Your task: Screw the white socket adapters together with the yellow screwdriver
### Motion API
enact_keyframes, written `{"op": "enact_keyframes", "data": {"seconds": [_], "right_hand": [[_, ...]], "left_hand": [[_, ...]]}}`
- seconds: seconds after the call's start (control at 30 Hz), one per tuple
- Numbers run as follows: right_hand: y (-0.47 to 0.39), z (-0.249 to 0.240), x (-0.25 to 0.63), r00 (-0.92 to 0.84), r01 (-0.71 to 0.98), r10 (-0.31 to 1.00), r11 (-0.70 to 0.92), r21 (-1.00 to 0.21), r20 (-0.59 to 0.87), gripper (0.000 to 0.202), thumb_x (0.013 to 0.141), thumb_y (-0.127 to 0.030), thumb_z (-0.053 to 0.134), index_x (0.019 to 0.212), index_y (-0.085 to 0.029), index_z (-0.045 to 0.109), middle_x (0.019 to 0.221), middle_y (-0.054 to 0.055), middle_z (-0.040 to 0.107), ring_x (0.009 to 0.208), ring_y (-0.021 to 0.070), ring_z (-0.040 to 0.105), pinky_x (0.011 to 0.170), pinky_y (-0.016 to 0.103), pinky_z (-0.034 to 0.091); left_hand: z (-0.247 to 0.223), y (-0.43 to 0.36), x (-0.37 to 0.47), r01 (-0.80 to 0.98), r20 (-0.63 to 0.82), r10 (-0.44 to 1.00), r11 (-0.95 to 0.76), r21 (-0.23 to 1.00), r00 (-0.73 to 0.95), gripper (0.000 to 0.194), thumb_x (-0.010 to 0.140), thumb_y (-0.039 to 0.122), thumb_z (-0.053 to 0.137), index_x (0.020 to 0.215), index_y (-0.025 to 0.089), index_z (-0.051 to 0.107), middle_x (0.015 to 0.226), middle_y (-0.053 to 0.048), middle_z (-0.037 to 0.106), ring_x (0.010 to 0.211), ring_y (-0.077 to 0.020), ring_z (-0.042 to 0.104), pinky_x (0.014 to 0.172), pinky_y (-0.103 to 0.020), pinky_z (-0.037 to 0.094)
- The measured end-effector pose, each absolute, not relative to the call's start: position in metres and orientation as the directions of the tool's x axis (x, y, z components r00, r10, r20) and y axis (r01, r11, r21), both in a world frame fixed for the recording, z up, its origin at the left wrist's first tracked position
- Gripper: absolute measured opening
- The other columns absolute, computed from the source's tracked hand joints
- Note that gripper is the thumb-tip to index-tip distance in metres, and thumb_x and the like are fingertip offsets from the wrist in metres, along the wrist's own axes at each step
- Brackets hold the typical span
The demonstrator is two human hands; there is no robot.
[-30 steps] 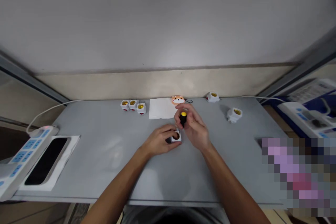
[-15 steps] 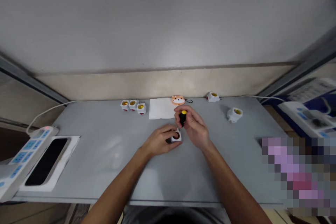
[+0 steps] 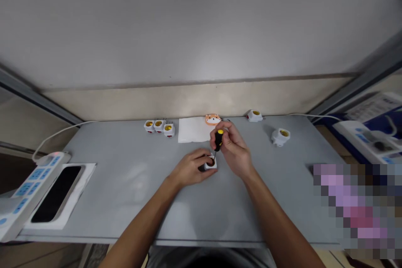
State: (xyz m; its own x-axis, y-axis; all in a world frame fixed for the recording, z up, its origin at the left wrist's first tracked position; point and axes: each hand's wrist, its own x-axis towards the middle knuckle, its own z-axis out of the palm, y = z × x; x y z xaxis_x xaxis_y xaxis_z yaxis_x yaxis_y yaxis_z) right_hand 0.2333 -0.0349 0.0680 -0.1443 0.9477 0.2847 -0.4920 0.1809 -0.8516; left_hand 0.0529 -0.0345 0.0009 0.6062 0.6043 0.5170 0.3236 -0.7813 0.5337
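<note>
My left hand [image 3: 194,168] is closed around a small white lamp socket [image 3: 212,166] on the grey table, its open mouth facing up and a fingertip resting at the rim. Above it, my right hand [image 3: 233,148] grips a screwdriver [image 3: 219,140] with a black handle and yellow end. The screwdriver's thin shaft points down into the socket's mouth; the tip is hidden inside. Behind my left hand, to the left, stand three similar white lamp sockets [image 3: 168,130] with yellow metal inside. Two more are at the right: one lamp socket [image 3: 254,115] near the wall and another [image 3: 280,137] closer.
White paper [image 3: 192,130] lies at the table's back, with an orange animal-face case [image 3: 213,119] on its corner. To the left, a phone [image 3: 58,193] rests on paper beside a power strip [image 3: 31,188]. Another power strip [image 3: 361,136] is at the right, above a blurred-out area.
My right hand has shifted very slightly, with the screwdriver's handle a little more upright and more of its shaft showing. My left hand and the socket stay in place.
</note>
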Motion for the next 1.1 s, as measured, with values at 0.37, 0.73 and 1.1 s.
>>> {"op": "enact_keyframes", "data": {"seconds": [0.37,0.73,1.1], "right_hand": [[-0.038,0.068,0.234,-0.113,-0.513,0.944,0.212,-0.832,0.31,0.024,0.1,-0.045,0.064,0.096,-0.025,0.053,0.077,-0.003,0.048,0.065,0.0128,0.042,0.064,0.03,0.031],[-0.041,0.068,0.232,-0.168,-0.471,0.934,0.206,-0.858,0.316,0.021,0.102,-0.044,0.06,0.097,-0.025,0.051,0.078,-0.003,0.047,0.066,0.0141,0.04,0.063,0.031,0.031],[-0.046,0.067,0.226,-0.182,-0.458,0.909,0.26,-0.85,0.376,0.017,0.105,-0.041,0.056,0.099,-0.025,0.052,0.079,-0.003,0.047,0.067,0.0146,0.039,0.063,0.031,0.031]], "left_hand": [[0.0,-0.033,0.053,0.317,0.529,0.601,-0.785,0.532,0.599,0.01,0.095,0.029,0.074,0.093,0.02,0.07,0.11,-0.01,0.072,0.099,-0.0193,0.073,0.087,-0.03,0.063],[0.002,-0.034,0.054,0.295,0.522,0.605,-0.776,0.558,0.602,0.009,0.093,0.025,0.075,0.091,0.019,0.068,0.108,-0.01,0.071,0.094,-0.0186,0.073,0.085,-0.03,0.062],[0.007,-0.034,0.055,0.294,0.511,0.61,-0.768,0.569,0.605,0.011,0.095,0.028,0.073,0.09,0.019,0.069,0.106,-0.009,0.072,0.094,-0.0185,0.073,0.082,-0.03,0.063]]}}
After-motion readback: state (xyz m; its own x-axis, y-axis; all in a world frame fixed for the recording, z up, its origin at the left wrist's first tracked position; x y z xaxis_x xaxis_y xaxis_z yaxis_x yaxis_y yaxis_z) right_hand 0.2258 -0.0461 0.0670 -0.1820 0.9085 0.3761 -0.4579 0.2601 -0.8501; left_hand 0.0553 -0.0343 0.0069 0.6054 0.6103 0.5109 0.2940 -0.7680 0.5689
